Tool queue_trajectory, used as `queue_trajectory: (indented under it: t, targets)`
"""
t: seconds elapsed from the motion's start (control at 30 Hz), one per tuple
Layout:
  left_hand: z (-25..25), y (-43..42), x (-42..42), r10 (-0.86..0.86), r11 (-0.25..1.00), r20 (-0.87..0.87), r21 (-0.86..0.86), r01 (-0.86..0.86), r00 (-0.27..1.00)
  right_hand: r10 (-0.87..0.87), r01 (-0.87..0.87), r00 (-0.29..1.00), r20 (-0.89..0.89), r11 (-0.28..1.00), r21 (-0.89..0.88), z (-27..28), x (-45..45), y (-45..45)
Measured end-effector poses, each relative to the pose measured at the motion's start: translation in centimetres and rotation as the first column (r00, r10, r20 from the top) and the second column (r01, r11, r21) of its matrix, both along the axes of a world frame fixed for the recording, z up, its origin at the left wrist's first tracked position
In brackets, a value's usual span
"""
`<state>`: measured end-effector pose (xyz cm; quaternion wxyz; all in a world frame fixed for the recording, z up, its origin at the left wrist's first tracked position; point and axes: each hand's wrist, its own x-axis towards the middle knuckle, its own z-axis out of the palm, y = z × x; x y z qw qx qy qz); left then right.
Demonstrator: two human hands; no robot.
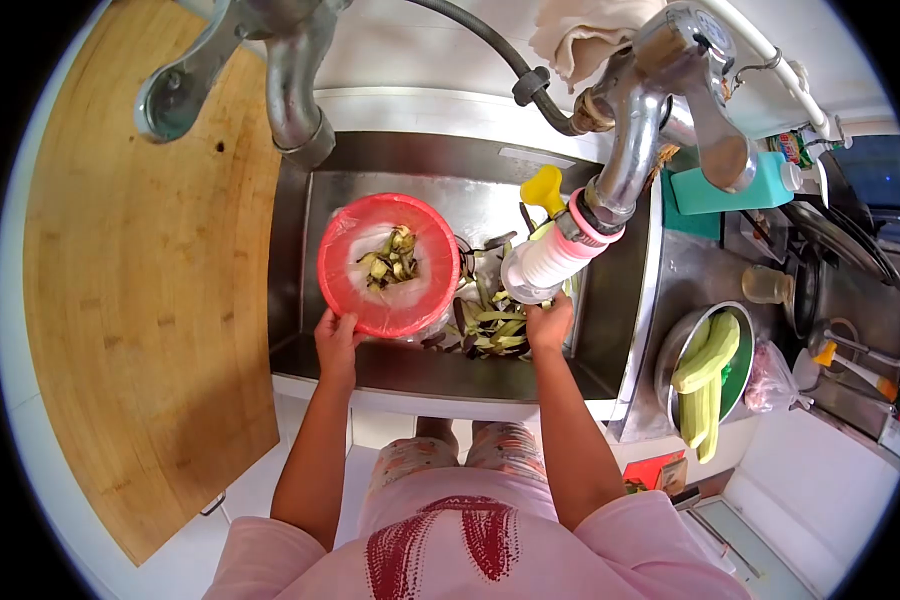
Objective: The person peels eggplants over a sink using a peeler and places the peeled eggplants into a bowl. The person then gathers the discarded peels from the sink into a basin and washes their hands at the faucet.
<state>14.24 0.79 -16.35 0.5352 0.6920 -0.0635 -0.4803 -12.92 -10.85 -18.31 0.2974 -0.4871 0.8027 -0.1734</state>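
A red plastic bin (335, 268) with a clear liner stands at the left side of the steel sink (595, 345). Dark and pale green peelings (390, 262) lie inside it. My left hand (337, 340) is closed on the bin's near rim. More long vegetable peelings (490, 325), dark on one side and pale green on the other, are scattered over the sink floor to the right of the bin. Beside these, my right hand (550, 325) is low in the sink with its fingers curled. The tap's pink-and-clear nozzle (545, 262) partly covers its fingertips, so what they hold is unclear.
A wooden board (150, 280) covers the left counter. Two taps overhang the sink, the left one a bare metal spout (295, 100). On the right counter are a metal bowl (670, 350) with long peeled pale-green vegetables (708, 375), a turquoise bottle (735, 185) and a glass jar (765, 284).
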Motion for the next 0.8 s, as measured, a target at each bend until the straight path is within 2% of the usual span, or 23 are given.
queue_trajectory:
  t: [0.03,0.1,0.13,0.2,0.27,0.33,0.37,0.4,0.43,0.47,0.53,0.57,0.6,0.67,0.73,0.8]
  targets:
    - [0.1,0.0,0.0,-0.008,1.000,0.015,0.001,0.008,1.000,0.000,0.000,1.000,0.001,1.000,0.001,0.1,-0.2,0.1]
    - [0.2,0.0,-0.2,-0.014,1.000,0.037,0.000,0.014,0.999,0.027,-0.024,0.994,0.110,0.999,-0.027,0.6,-0.2,0.3]
    - [0.2,-0.1,-0.3,-0.020,1.000,0.033,0.003,0.019,0.999,0.031,-0.027,0.992,0.118,0.999,-0.029,2.4,0.5,0.3]
    - [0.4,-0.3,-0.4,-0.015,1.000,0.039,0.004,0.015,0.999,-0.001,0.001,0.855,0.518,1.000,0.000,6.5,2.3,0.6]
    - [0.9,-0.6,-1.0,-0.020,0.999,0.063,0.035,0.018,0.998,0.022,-0.030,0.761,0.648,1.000,0.002,8.5,4.8,1.3]
    - [0.4,-0.5,-1.4,0.000,1.000,0.034,-0.025,0.001,0.999,0.236,-0.168,0.828,0.508,0.970,-0.177,11.5,8.1,1.1]
    - [0.5,-0.4,-1.6,-0.005,0.999,0.012,-0.051,0.005,1.000,0.239,-0.157,0.790,0.564,0.969,-0.190,8.5,9.5,1.3]
    - [0.6,-0.5,-2.0,-0.010,0.997,-0.010,-0.075,0.009,1.000,0.261,-0.251,0.796,0.547,0.963,-0.095,10.3,10.9,0.4]
    - [1.5,-0.8,-2.6,0.041,0.991,-0.048,-0.127,-0.047,0.998,0.370,-0.385,0.780,0.504,0.919,-0.079,10.7,11.9,-0.5]
    - [1.1,-0.4,-2.3,0.047,0.991,-0.045,-0.125,-0.052,0.998,0.389,-0.427,0.776,0.496,0.904,-0.041,9.9,12.7,-0.8]
    - [1.1,-0.2,-1.9,-0.027,0.999,0.010,0.025,0.027,1.000,0.358,-0.480,0.742,0.567,0.874,0.077,10.1,13.2,-1.3]
    - [1.0,-0.1,-2.2,0.005,1.000,-0.025,0.021,-0.004,1.000,0.416,-0.522,0.686,0.596,0.853,0.007,9.4,12.9,-1.3]
    - [1.5,-0.3,-2.4,0.011,1.000,-0.028,0.024,-0.011,1.000,0.418,-0.528,0.686,0.596,0.849,0.011,8.1,12.4,-1.2]
    - [2.0,-0.6,-2.5,0.037,0.999,-0.074,-0.006,-0.038,0.997,0.299,-0.601,0.499,0.813,0.795,0.076,5.8,11.5,-1.1]
    - [1.6,-0.5,-2.4,0.047,0.999,-0.066,0.023,-0.045,0.997,0.424,-0.650,0.543,0.725,0.759,0.042,7.4,10.8,-1.3]
    - [1.3,-0.4,-2.3,0.051,0.997,-0.061,0.056,-0.048,0.997,0.276,-0.359,0.594,0.756,0.932,-0.058,6.8,9.2,-1.1]
